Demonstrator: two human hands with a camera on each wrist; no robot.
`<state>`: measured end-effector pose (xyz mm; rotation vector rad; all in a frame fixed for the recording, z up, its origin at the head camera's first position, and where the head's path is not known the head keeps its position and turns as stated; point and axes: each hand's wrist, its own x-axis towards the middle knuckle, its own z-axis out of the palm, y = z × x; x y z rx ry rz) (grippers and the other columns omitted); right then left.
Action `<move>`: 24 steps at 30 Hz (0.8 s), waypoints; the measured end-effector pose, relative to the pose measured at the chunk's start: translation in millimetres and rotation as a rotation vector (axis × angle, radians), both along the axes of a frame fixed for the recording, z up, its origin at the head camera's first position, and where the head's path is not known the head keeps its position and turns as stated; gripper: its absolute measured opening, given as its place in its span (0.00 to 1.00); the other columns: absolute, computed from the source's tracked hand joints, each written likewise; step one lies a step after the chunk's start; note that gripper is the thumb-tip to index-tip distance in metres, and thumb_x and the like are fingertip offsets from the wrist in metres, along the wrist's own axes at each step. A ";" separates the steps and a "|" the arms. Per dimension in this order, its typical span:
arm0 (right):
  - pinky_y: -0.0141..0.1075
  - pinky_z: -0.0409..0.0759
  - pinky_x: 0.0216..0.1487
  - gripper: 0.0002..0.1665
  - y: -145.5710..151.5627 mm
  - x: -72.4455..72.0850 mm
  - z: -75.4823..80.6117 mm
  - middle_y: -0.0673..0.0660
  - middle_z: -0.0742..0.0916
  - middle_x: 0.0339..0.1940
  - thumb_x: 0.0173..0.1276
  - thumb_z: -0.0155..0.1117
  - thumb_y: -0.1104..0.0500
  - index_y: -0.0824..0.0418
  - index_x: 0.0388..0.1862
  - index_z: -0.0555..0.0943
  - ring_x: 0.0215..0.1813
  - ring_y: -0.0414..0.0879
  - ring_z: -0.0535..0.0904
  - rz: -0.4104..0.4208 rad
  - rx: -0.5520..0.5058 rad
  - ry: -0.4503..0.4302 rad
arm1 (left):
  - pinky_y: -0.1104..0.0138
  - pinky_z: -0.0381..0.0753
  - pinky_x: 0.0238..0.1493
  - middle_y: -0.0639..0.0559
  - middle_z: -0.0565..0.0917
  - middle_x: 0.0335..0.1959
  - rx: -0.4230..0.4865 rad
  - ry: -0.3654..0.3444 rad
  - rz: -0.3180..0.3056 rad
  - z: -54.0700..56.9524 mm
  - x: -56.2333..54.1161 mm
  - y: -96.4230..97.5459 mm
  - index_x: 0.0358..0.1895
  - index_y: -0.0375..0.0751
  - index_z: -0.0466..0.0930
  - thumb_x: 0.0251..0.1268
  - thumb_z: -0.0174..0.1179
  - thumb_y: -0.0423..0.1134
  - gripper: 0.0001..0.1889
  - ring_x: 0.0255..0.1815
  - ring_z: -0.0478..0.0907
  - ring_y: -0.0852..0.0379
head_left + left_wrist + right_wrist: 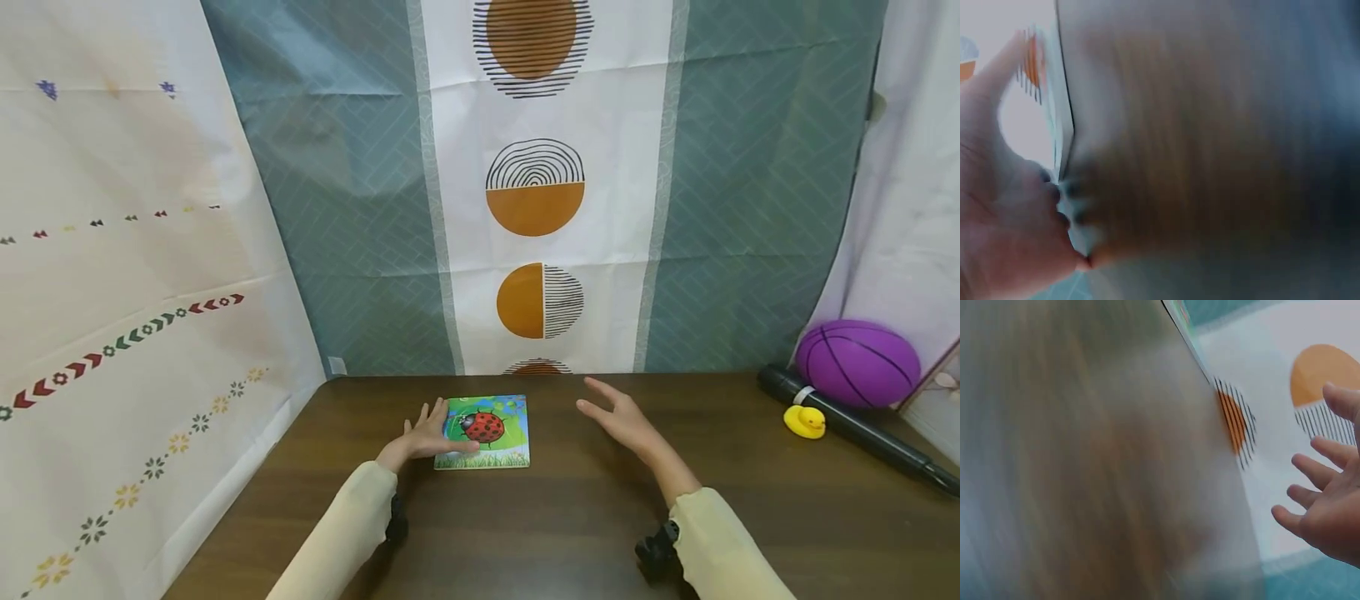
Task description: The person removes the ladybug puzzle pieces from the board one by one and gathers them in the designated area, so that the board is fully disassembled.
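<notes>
Cream patterned cloth (142, 325) hangs on the L side, beside the dark brown table (525, 533). Next comes the L hand (429, 437): fingers spread, thumb stretched out over the near part of the ladybug board (491, 425), nothing clasped; can't tell if any finger touches it. Board seems to lie flat on the far part of the table, a bit L of ctr, between the hands. Looks thin, stiff & light, prob. wood or thick card; glossy face, so maybe slippery. Can't tell if it has loose pcs, so best kept level. Best hold: L & R edges, thumbs on top, fingertips under. R hand (618, 417) is clear of the board's R edge, thumb & fingers apart, holding nothing. Far R: yellow duck (806, 422) just near side of a black tube (862, 432), w/ purple ball (857, 360) behind.
</notes>
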<state>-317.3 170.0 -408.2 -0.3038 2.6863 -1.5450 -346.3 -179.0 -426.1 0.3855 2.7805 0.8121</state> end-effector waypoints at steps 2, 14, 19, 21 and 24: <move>0.64 0.54 0.74 0.39 -10.4 -0.7 -7.3 0.67 0.62 0.78 0.75 0.54 0.47 0.62 0.78 0.57 0.79 0.66 0.51 -0.011 -0.041 -0.009 | 0.30 0.28 0.71 0.37 0.39 0.81 -0.031 -0.011 -0.019 -3.4 1.5 -0.2 0.79 0.36 0.38 0.47 0.63 0.74 0.66 0.80 0.33 0.33; 0.57 0.62 0.74 0.34 -36.2 -8.7 -24.0 0.67 0.67 0.75 0.76 0.55 0.53 0.65 0.75 0.60 0.77 0.62 0.59 -0.042 -0.245 -0.027 | 0.35 0.26 0.74 0.37 0.41 0.81 0.061 0.050 -0.026 -11.6 8.5 20.1 0.78 0.34 0.40 0.48 0.67 0.68 0.64 0.81 0.34 0.35; 0.55 0.65 0.73 0.33 -49.2 -13.6 -27.4 0.67 0.70 0.73 0.74 0.57 0.58 0.66 0.74 0.63 0.75 0.61 0.64 -0.035 -0.270 -0.005 | 0.39 0.32 0.77 0.37 0.45 0.80 0.079 0.108 0.022 -17.8 12.5 34.3 0.78 0.33 0.43 0.47 0.68 0.67 0.64 0.82 0.39 0.37; 0.56 0.66 0.72 0.32 -53.6 -14.3 -28.4 0.66 0.72 0.72 0.74 0.57 0.58 0.66 0.73 0.64 0.75 0.61 0.65 -0.040 -0.258 0.007 | 0.40 0.36 0.78 0.37 0.47 0.80 0.074 0.142 0.045 -22.4 14.7 39.5 0.78 0.33 0.45 0.45 0.68 0.68 0.65 0.81 0.42 0.38; 0.56 0.67 0.71 0.30 -60.9 -18.5 -30.6 0.66 0.74 0.70 0.73 0.59 0.58 0.66 0.71 0.67 0.73 0.62 0.66 -0.047 -0.229 0.039 | 0.42 0.42 0.78 0.38 0.51 0.80 0.074 0.195 0.072 -26.9 18.6 45.1 0.77 0.33 0.47 0.44 0.69 0.69 0.64 0.81 0.46 0.38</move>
